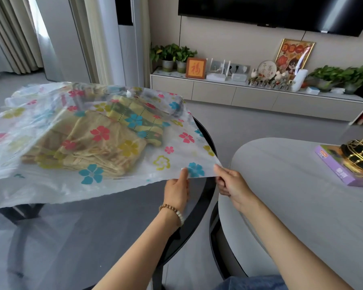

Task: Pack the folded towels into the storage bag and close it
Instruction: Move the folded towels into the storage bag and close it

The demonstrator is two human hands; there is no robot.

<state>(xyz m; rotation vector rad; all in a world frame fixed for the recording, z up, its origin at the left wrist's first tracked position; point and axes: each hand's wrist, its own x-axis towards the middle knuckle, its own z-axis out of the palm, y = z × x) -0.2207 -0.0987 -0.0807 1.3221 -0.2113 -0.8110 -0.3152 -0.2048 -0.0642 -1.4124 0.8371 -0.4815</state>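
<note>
Living room, dark round glass bench (92, 237) in front of the person.

Left hand (177, 189): fingers (183, 174) pinch the near edge of the storage bag (50, 185), thumb on top of the film, the rest underneath. Beaded bracelet (174, 210) on that wrist.

Right hand (228, 183): curled fingers grasp the bag's near right corner, just beside the left hand. The two hands are close but not touching.

That corner is lifted off the bench and the film between the hands and the load is pulled taut. The rest of the bag lies across the bench, with its left side running out of view. Bag is translucent white with red, blue and yellow flower print. Can't tell whether the opening is sealed.

Both towels are inside the bag, visible through the film. Yellow towel (88, 147) is folded and nearer the person. Green checked towel (134, 116) is behind it to the right, touching or overlapping its far edge.

Right of the glass bench: a grey rounded bench (291, 185), edges close. On it sit a purple box (342, 166) and a black-and-gold object (360, 151) resting partly on the box.

Far wall: low cabinet (239, 93) with potted plants (172, 53), framed pictures and small electronics, and a TV (281, 11) above. Curtains (8, 34) at far left.
</note>
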